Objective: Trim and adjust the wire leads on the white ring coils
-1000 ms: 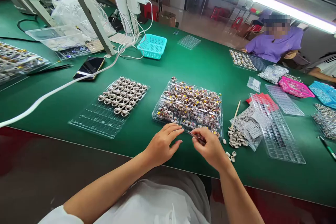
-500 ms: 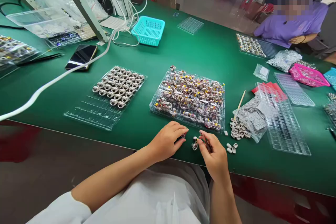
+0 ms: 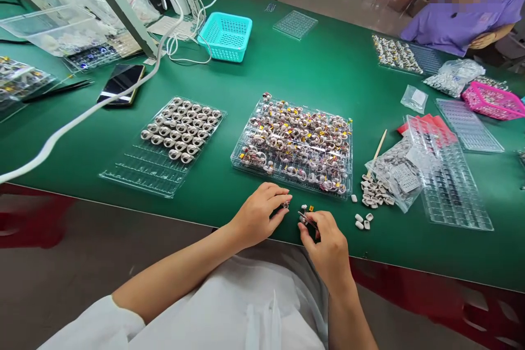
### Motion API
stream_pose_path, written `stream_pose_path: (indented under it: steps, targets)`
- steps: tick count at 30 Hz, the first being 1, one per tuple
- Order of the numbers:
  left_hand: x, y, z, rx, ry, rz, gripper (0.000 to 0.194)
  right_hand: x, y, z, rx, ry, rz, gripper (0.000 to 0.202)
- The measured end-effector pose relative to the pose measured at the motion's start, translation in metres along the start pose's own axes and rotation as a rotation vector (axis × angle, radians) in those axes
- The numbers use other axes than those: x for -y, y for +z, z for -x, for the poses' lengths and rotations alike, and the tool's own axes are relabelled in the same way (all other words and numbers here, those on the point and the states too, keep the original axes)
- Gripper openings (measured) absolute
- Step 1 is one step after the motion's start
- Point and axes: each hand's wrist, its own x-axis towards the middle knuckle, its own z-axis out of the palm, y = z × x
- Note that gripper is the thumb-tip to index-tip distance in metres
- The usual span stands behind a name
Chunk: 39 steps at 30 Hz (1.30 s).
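Near the table's (image 3: 266, 74) front edge, a small wired part (image 3: 304, 209) sits at the right hand (image 3: 328, 240), fingers closed on slim tweezers (image 3: 310, 219); the left hand (image 3: 256, 216) pinches a ring-like part (image 3: 286, 205). Behind, assemblies (image 3: 303, 134) crowd one tray (image 3: 246, 167); leftward, shells (image 3: 180, 126) fill only a second tray's (image 3: 143, 172) rear rows.

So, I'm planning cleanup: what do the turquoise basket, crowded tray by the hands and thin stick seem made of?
Turquoise basket: probably moulded plastic, slightly glossy, given its even colour and perforated walls.
Crowded tray: likely clear plastic, shiny, with glinting see-through edges.
Thin stick: perhaps matte wood, being pale tan.
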Motion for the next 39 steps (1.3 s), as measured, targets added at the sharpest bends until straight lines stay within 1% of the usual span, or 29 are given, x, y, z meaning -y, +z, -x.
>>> stream_pose_path:
  steps: [3, 6, 8, 11, 14, 17, 20, 22, 24, 26, 30, 34, 35, 37, 39]
  targets:
    - [-0.003, 0.0, -0.001, -0.017, 0.009, -0.007, 0.025, -0.001, 0.005, -0.003, -0.071, -0.009, 0.007, 0.013]
    - [-0.007, -0.001, -0.003, -0.022, 0.027, 0.006, 0.027, 0.0, 0.004, -0.003, -0.146, 0.07, -0.1, 0.016]
    - [-0.011, -0.003, -0.005, -0.002, 0.041, 0.036, 0.031, 0.002, 0.0, -0.002, -0.162, 0.19, -0.278, 0.02]
    - [-0.018, -0.006, -0.007, 0.056, 0.054, 0.104, 0.037, 0.006, -0.006, -0.001, -0.116, 0.397, -0.594, 0.025]
    - [-0.023, -0.009, -0.009, 0.081, 0.056, 0.181, 0.038, 0.01, -0.011, -0.004, -0.118, 0.508, -0.825, 0.026]
    - [-0.027, -0.01, -0.009, 0.044, 0.058, 0.228, 0.035, 0.014, -0.012, -0.009, -0.136, 0.54, -0.996, 0.021]
    - [-0.03, -0.01, -0.01, 0.007, 0.052, 0.276, 0.027, 0.017, -0.012, -0.013, -0.1, 0.562, -1.104, 0.018]
    - [-0.031, -0.01, -0.012, 0.02, 0.025, 0.326, 0.021, 0.019, -0.011, -0.015, -0.088, 0.573, -1.169, 0.018]
    - [-0.032, -0.011, -0.012, 0.057, -0.017, 0.369, 0.019, 0.02, -0.01, -0.016, -0.085, 0.576, -1.228, 0.018]
    - [-0.033, -0.01, -0.013, 0.071, -0.05, 0.393, 0.019, 0.021, -0.009, -0.017, -0.082, 0.579, -1.274, 0.017]
    - [-0.033, -0.009, -0.012, 0.017, -0.074, 0.417, 0.011, 0.022, -0.007, -0.016, -0.077, 0.598, -1.317, 0.014]
    - [-0.035, -0.011, -0.01, -0.016, -0.141, 0.453, 0.01, 0.021, -0.007, -0.012, -0.031, 0.579, -1.288, 0.012]
    - [-0.036, -0.012, -0.01, -0.014, -0.168, 0.469, 0.011, 0.02, -0.007, -0.01, -0.007, 0.551, -1.269, 0.014]
    - [-0.037, -0.015, -0.011, 0.007, -0.22, 0.519, 0.012, 0.02, -0.01, -0.007, 0.035, 0.475, -1.186, 0.026]
    - [-0.038, -0.018, -0.012, 0.049, -0.285, 0.589, 0.012, 0.02, -0.012, -0.003, 0.033, 0.391, -1.041, 0.036]
